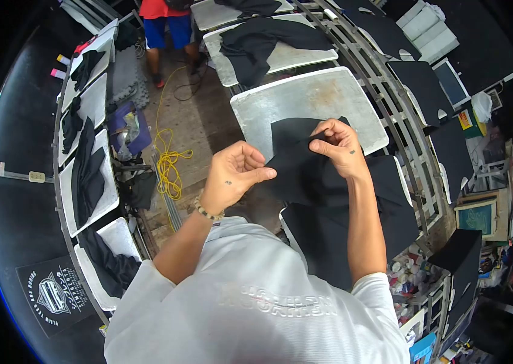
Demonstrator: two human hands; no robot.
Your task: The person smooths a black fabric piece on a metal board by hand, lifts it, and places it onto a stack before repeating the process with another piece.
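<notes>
A piece of black fabric (299, 167) hangs between my two hands, part of it over the near end of a pale metal board (305, 97). My left hand (235, 176), with a beaded bracelet at the wrist, is closed with thumb and fingers at the fabric's left edge. On the other side my right hand (341, 148) pinches a bunched upper edge of the same fabric. Nearer my body, more black fabric (323, 236) covers another board; where one piece ends and the other begins is hard to see.
Further boards carry black garments (262, 45) ahead and dark cloth (89, 173) along the left. A metal rail frame (384, 91) runs on the right. Yellow cable (171, 167) lies coiled on the floor. Another person (168, 27) stands at the far end of the aisle.
</notes>
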